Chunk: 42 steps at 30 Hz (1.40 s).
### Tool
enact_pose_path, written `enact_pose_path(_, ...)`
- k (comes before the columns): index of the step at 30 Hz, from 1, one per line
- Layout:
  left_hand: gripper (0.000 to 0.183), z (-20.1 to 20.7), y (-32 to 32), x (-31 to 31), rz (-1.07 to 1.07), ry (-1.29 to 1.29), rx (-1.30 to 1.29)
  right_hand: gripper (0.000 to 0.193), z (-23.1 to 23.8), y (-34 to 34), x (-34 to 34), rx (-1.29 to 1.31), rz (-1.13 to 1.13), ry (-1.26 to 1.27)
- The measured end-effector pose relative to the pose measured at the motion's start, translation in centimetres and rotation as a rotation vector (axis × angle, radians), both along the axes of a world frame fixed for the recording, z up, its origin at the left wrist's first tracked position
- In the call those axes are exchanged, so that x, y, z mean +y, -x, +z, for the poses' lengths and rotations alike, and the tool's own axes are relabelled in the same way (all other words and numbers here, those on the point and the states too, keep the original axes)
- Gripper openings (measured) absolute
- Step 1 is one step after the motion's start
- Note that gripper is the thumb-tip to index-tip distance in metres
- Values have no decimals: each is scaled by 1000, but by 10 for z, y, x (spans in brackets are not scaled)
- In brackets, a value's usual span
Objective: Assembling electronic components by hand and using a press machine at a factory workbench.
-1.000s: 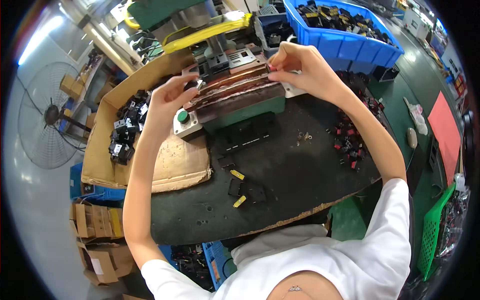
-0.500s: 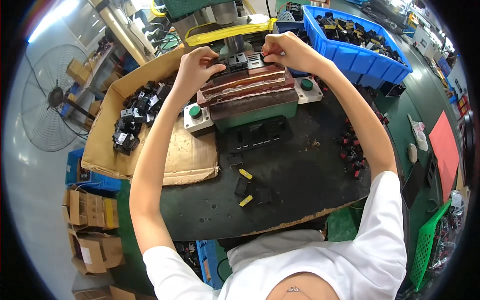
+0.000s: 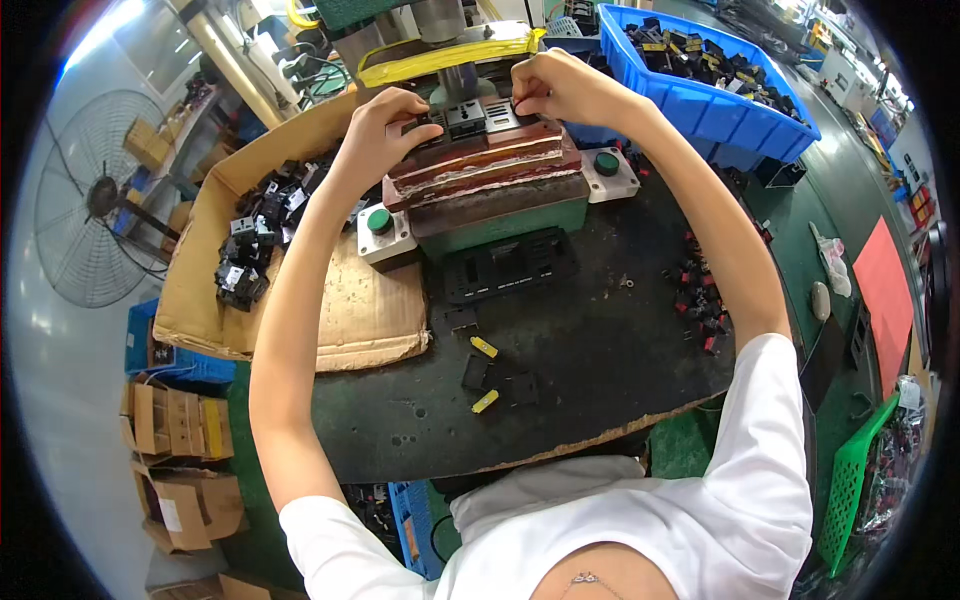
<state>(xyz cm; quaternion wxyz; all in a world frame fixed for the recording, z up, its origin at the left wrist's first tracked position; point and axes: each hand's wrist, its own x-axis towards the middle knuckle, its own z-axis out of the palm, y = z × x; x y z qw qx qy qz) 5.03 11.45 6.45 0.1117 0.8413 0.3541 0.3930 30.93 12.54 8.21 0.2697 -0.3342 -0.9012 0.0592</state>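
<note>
A black panel (image 3: 465, 119) with socket-like modules and a grey slotted part lies on a brown layered fixture (image 3: 480, 170) on the press. My left hand (image 3: 387, 130) has thumb and fingers closed on the panel's left end. At the other end, my right hand (image 3: 570, 88) pinches the panel's right edge, its fingertips partly hidden. Above them is the press's metal ram (image 3: 459, 78), with a yellow-wrapped plate (image 3: 450, 68). A second black slotted panel (image 3: 512, 266) lies flat on the table in front of the fixture.
Green push buttons (image 3: 380, 221) (image 3: 607, 163) flank the fixture. At left, a cardboard box (image 3: 190, 290) contains black parts; a blue bin (image 3: 710, 120) stands at back right. Small yellow pieces (image 3: 484, 346) and black-and-red parts (image 3: 700, 300) lie on the table.
The whole view has shifted slightly. Both hands stay at the two ends of the panel, with only slight movement in the right hand's fingers.
</note>
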Motion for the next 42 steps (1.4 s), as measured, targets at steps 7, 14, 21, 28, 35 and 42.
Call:
enact_pose_path(7, 13, 5, 13, 2, -41, 54, 93, 10, 4, 1, 2, -22, 9, 31)
enact_pose_path(14, 17, 19, 0, -3, -21, 46, 302, 10, 6, 3, 2, -83, -30, 34)
enact_pose_path(21, 20, 2, 4, -11, -9, -166, 195, 11, 2, -1, 1, -89, -17, -189)
enact_pose_path(28, 11, -13, 40, -73, 200, -119, -51, 5, 5, -48, -55, -139, -278, -93)
enact_pose_path(35, 8, -51, 52, -95, 241, -280, 219, 10, -20, -57, -50, -292, -283, 390)
enact_pose_path(42, 11, -51, 48, -87, 272, -190, 189, 13, -8, -54, -42, -354, -197, 549)
